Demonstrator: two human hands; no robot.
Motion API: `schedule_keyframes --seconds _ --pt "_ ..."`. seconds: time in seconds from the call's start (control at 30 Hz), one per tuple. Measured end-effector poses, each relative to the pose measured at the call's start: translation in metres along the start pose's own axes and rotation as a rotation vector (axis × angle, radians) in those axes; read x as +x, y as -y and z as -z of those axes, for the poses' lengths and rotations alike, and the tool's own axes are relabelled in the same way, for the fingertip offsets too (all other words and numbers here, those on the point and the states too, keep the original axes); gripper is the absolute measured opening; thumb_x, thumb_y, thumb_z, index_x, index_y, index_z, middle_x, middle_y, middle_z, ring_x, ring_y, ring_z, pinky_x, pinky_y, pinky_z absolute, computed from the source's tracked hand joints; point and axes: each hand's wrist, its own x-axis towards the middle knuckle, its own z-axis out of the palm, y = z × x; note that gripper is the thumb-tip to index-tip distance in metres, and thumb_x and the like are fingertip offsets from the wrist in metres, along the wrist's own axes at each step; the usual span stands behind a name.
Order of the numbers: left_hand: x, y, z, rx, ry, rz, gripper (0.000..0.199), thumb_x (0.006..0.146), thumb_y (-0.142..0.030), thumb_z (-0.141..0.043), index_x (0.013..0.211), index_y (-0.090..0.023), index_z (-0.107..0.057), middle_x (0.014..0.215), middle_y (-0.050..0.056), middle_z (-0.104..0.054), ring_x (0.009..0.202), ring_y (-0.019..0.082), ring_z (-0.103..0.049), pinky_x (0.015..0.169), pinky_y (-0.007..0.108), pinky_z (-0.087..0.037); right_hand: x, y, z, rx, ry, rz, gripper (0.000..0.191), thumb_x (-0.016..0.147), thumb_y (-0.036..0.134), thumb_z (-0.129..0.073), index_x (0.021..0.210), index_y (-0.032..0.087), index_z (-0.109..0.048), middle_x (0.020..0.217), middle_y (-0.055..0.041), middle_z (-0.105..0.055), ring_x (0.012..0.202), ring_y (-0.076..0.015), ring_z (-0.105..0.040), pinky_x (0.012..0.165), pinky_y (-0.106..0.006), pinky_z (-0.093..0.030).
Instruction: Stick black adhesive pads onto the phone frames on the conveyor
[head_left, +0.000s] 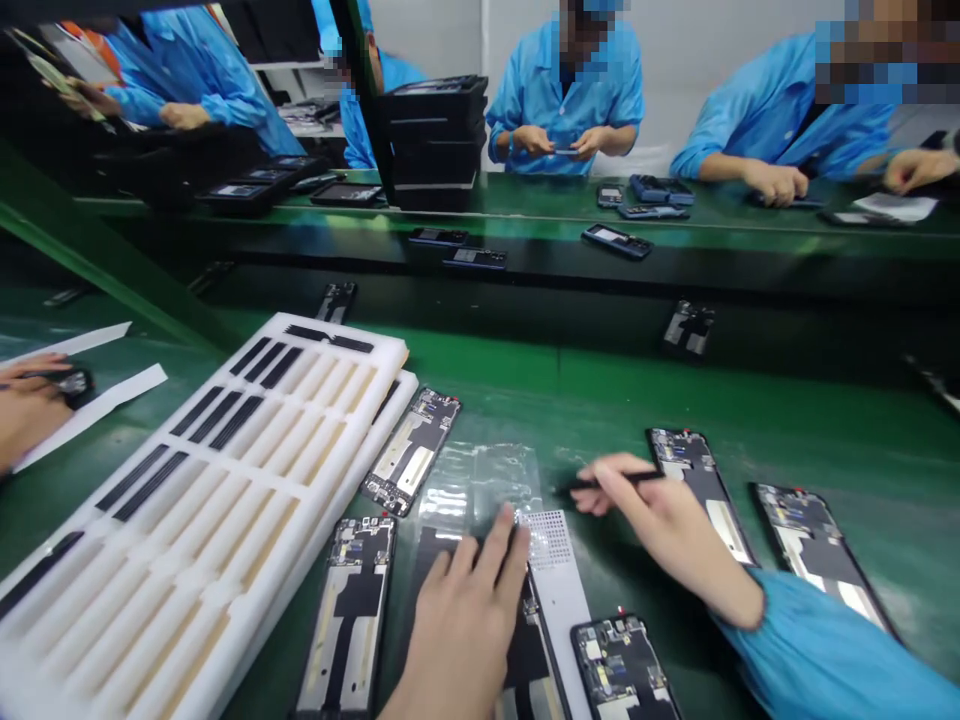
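Note:
My left hand (472,610) lies flat with its fingers stretched out, over an opened phone (534,640) and the edge of a white strip printed with small dark dots (551,540). Clear plastic film (506,475) lies just beyond the fingertips. My right hand (660,520) is closed on a thin black pen-like tool (637,477), whose tip points left towards the film; whether it has two prongs is unclear. Another opened phone (619,660) lies below my right hand, and one more (349,610) to the left of my left hand.
A white foam tray (330,360) with black strips in some slots rests on a second tray at left. Opened phones (817,550) lie at right. A co-worker's hand (34,410) is at far left. A raised shelf (540,205) crosses behind, with people seated beyond.

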Motion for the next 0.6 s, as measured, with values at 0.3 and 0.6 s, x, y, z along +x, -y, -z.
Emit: schedule_keyframes --seconds 0.3,0.6 --pt "0.046 0.041 0.004 0.147 -0.021 0.124 0.084 0.070 0.013 -0.038 0.146 -0.020 -0.049 0.157 0.006 -0.044 0.102 0.025 -0.065 0.075 0.036 -0.059 0.056 -0.009 -0.051 0.221 -0.082 -0.094 0.066 0.074 0.081 -0.061 0.083 0.015 -0.063 0.061 -0.0083 -0.073 0.049 -0.0153 -0.068 0.045 -0.023 -0.053" --pt "0.053 0.044 -0.002 0.113 -0.012 0.033 0.089 0.067 0.012 -0.040 0.147 -0.024 -0.047 0.159 0.000 -0.040 0.099 0.023 -0.064 0.078 0.034 -0.060 0.046 -0.028 -0.045 0.254 -0.128 -0.076 0.059 0.081 0.075 -0.061 0.085 0.016 -0.062 0.063 -0.0064 -0.071 0.048 -0.0150 -0.066 0.046 -0.026 -0.058"
